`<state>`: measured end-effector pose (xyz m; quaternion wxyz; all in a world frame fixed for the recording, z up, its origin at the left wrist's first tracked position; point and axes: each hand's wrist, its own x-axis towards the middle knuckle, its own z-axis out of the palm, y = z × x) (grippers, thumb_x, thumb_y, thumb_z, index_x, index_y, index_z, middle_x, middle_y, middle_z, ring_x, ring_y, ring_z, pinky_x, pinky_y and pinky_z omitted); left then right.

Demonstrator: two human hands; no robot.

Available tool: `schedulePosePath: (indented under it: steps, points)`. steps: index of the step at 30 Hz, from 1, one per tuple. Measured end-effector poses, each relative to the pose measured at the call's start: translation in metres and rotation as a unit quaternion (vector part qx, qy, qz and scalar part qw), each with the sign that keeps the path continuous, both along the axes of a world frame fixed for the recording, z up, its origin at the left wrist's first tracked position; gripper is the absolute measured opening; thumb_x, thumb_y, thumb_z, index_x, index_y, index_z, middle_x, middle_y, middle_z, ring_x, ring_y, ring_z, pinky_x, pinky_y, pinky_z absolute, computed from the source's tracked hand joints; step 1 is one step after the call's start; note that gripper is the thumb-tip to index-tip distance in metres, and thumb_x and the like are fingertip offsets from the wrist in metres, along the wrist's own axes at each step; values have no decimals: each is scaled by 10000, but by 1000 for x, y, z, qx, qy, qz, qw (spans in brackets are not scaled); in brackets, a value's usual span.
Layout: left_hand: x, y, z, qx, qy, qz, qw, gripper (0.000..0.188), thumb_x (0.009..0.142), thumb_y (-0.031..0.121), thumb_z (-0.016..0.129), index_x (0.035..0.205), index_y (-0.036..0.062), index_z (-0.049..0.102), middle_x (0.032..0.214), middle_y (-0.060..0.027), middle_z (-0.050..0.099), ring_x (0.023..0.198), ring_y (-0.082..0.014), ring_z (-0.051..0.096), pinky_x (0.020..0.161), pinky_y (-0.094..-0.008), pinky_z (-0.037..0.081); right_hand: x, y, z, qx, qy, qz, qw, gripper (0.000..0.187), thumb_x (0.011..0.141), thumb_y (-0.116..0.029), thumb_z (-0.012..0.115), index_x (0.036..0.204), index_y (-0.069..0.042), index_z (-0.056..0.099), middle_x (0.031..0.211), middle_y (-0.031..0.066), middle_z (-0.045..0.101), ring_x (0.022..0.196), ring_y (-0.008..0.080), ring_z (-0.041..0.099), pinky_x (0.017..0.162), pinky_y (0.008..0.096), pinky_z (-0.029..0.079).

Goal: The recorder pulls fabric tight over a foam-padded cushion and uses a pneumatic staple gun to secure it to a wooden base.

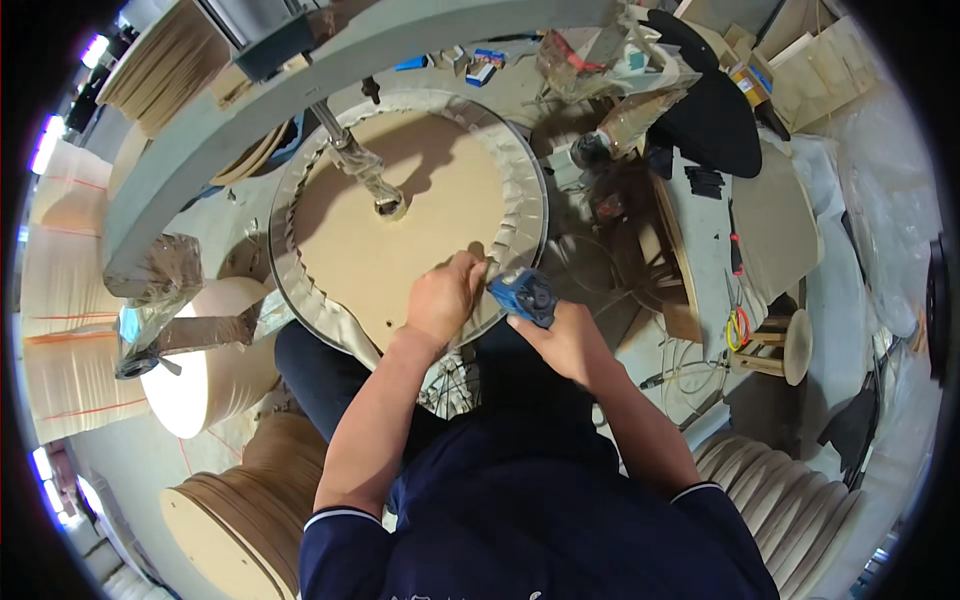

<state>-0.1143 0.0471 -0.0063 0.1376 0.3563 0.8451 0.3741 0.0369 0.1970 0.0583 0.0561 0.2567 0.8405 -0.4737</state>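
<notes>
A round tan board [430, 160] lies in front of me, ringed by pale gathered fabric [518, 190] folded in over its rim. My left hand [440, 300] is closed at the board's near right edge, its fingers pinching the fabric there. In my right hand [568, 345] is a blue staple gun [515, 296], its nose close to my left fingertips at the fabric. A metal press rod [352, 160] comes down onto the board near its middle. Toward me, a loose length of fabric [345, 328] hangs off the near left rim.
A grey curved machine arm [240, 110] arches over the far left. Stacks of round boards [240, 500] stand at lower left, round cushions [785, 505] at lower right. To the right, a bench [705, 235] carries a red-handled screwdriver [737, 255]. Small boxes [483, 68] lie at the back.
</notes>
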Motion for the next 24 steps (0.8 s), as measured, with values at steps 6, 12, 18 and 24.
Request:
schedulePosePath:
  steps: [6,12,18,24]
  points:
    - [5,-22,27,-63,-31,-199,977,380,1028,237,576,1394,134,577,1053,-218,696,991,-421,671,861,-488,534,43,14,0,-34,-25,-72,997,356,916,-358,761,979,-11,711,789,132,686,763,265,657,672,379,509]
    - [-8,-23,14,-117,-17,-157,980,204,1024,242,589,1122,67,626,910,-204,707,874,-427,676,778,-495,535,35,9,17,-6,-67,11,998,378,910,-318,762,1135,-18,719,947,218,747,965,383,729,790,407,552]
    - [-7,-14,4,-87,-39,-50,994,258,977,312,674,966,57,641,810,-186,701,806,-406,681,728,-502,534,20,3,12,-42,-53,30,997,404,894,-326,765,1144,-15,706,944,217,745,968,398,719,793,405,559]
    - [-6,-5,-1,-35,-18,-26,999,274,963,322,696,924,57,638,795,-174,703,775,-402,683,710,-491,537,-3,-4,8,1,-52,31,998,387,893,-325,756,1133,-25,709,960,233,734,984,426,697,807,423,563]
